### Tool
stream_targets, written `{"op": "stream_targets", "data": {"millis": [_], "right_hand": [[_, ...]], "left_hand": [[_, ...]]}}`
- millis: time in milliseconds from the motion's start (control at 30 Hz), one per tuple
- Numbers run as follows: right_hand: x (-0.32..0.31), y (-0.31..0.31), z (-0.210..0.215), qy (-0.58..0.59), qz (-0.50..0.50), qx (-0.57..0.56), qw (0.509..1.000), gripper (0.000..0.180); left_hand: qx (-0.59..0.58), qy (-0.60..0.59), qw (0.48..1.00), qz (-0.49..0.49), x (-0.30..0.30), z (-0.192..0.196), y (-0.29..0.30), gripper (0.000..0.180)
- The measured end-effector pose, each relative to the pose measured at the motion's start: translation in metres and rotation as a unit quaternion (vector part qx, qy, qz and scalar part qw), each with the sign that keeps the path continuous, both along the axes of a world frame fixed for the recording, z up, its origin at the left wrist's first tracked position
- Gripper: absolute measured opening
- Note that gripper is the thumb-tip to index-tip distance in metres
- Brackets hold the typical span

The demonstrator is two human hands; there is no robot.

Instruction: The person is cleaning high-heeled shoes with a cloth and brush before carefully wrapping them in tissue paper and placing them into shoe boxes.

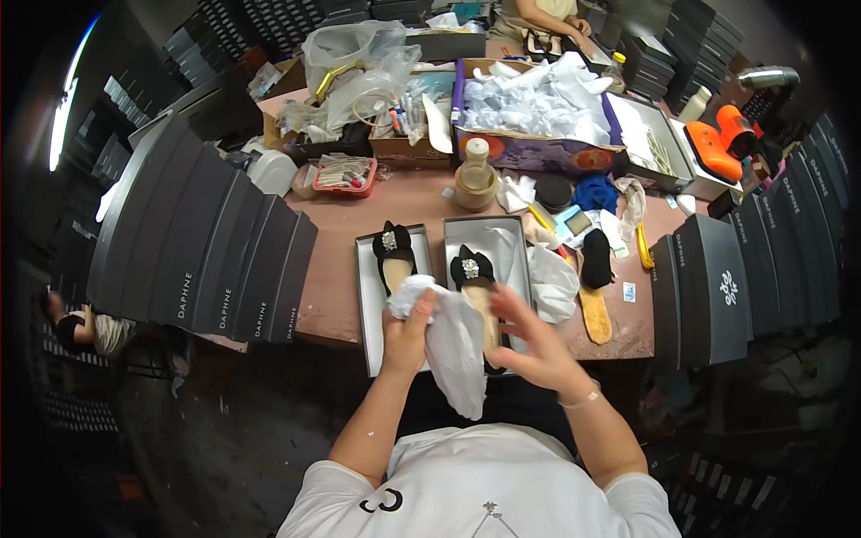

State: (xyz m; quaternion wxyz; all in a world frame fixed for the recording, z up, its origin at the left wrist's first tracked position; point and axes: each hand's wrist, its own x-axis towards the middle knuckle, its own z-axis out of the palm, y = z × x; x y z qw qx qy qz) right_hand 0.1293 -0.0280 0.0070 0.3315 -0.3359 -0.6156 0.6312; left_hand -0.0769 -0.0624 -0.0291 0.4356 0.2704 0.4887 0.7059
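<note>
A sheet of white tissue paper (pixel 453 345) hangs in front of the person's chest, just over the near edge of the table (pixel 336 269), bunched at its top and trailing down to a loose point. The left hand (pixel 408 334) has its fingers curled shut around the bunched top of the sheet. The right hand (pixel 529 336) sits just beside the paper's right edge with its fingers spread open and the palm turned toward the sheet; whether it touches the paper cannot be told.

Behind the paper lie 2 open shoe boxes side by side. The left box (pixel 369 305) holds a black flat shoe (pixel 393 255) with a sparkling ornament at the toe. The right box (pixel 516 238) holds a matching shoe (pixel 473 273), its heel end hidden by the paper, with more white tissue lining the box. To the right of the boxes rests a crumpled tissue heap (pixel 552 282), then a black shoe on its side with a tan sole (pixel 594 287).

Farther back stand a small bottle in a round holder (pixel 475 175), a red tray (pixel 345 175), and a large carton full of white paper (pixel 538 108). Rows of dark shoe boxes (pixel 206 242) flank the table on the left, and others (pixel 717 287) on the right. Another person's hands (pixel 574 27) work at the far end.
</note>
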Motion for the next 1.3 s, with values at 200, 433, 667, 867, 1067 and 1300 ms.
{"op": "stream_targets", "data": {"millis": [200,433,667,867,1067,1300], "right_hand": [[-0.026,0.013,-0.003,-0.049,0.051,-0.037,0.997,0.013],[-0.027,0.015,-0.018,-0.065,-0.072,0.025,0.995,0.016],[-0.008,0.013,-0.03,0.06,-0.131,-0.09,0.985,0.018],[0.041,0.038,-0.057,-0.146,-0.208,0.107,0.961,0.013],[0.008,0.0,0.014,-0.156,-0.095,0.256,0.949,0.028],[0.036,0.027,-0.042,-0.045,-0.13,-0.053,0.989,0.023]], "left_hand": [[-0.097,-0.079,0.987,-0.104,-0.047,0.016,-0.014,0.029],[0.01,0.046,0.986,-0.161,-0.004,0.015,-0.054,0.044],[-0.125,0.104,0.971,-0.178,0.016,-0.025,-0.043,0.032],[-0.072,-0.228,0.971,-0.029,0.008,-0.03,-0.029,0.018],[-0.016,-0.082,0.995,-0.046,0.038,-0.011,-0.018,0.012],[-0.044,-0.118,0.992,-0.009,0.023,-0.01,-0.011,0.012]]}}
